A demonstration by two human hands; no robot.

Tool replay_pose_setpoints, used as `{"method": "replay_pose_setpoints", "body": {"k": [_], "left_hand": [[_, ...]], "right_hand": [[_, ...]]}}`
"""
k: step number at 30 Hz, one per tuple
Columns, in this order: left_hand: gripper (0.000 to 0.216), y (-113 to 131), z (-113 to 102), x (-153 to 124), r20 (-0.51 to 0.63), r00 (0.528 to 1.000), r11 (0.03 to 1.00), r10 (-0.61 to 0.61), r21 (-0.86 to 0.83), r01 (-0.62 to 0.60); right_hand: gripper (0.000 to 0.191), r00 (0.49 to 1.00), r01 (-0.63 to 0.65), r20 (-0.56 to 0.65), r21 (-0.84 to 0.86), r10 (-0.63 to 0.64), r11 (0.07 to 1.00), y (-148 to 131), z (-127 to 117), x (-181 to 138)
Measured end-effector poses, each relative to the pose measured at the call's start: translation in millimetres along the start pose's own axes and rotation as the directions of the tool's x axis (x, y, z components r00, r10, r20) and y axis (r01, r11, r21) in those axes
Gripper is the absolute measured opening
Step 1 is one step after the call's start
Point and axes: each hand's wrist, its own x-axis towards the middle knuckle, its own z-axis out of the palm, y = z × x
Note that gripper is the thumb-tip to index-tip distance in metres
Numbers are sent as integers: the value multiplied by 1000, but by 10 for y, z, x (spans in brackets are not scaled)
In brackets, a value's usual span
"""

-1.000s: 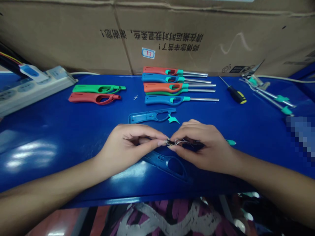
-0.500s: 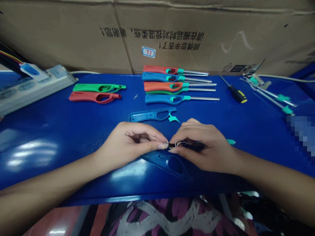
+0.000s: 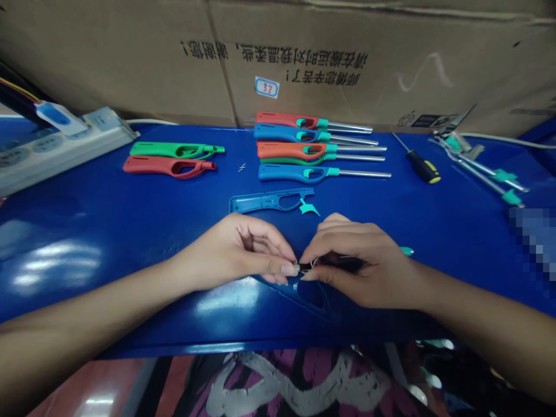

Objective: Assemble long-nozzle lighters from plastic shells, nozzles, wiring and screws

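Thumb and forefinger of my left hand (image 3: 252,252) pinch the left end of a small black part with thin pale wires (image 3: 307,266). My right hand (image 3: 360,260) is closed round the same part from the right, and its palm hides most of it. Beneath my hands lies a blue lighter half-shell (image 3: 308,296), partly covered. Just beyond them rests another blue half-shell (image 3: 271,201), inner side up, with a turquoise trigger (image 3: 309,208) at its right end. A turquoise tip (image 3: 407,251) shows past my right hand.
Several long-nosed lighters (image 3: 299,173) lie stacked at the back. Green (image 3: 174,150) and red (image 3: 167,167) shells sit left, near tiny screws (image 3: 242,168). A power strip (image 3: 65,147) stands far left. Right are a screwdriver (image 3: 423,167) and metal tubes (image 3: 486,171). A cardboard box (image 3: 152,63) borders the back.
Both hands have dipped slightly toward me, still holding the wired black part between them. The view has shifted a little; the things on the table lie as before.
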Motion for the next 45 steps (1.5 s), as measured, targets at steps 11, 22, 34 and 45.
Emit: {"method": "replay_pose_setpoints", "body": {"k": [11,22,34,45], "left_hand": [[13,0,41,-48,6,994,968,114,226,-112],[6,20,83,-104,8,885,672,466,648,-360],[9,-30,90,-74,-129,913,832,388,476,-286],[5,-42,87,-65,-149,912,898,381,294,-327]], "right_hand": [[2,999,-26,-40,-101,22,995,5,-7,7],[8,995,-91,-37,-56,89,994,-30,2,16],[5,981,-179,-88,-49,175,983,-15,10,10],[12,977,-212,-31,-19,212,977,-64,-55,31]]}}
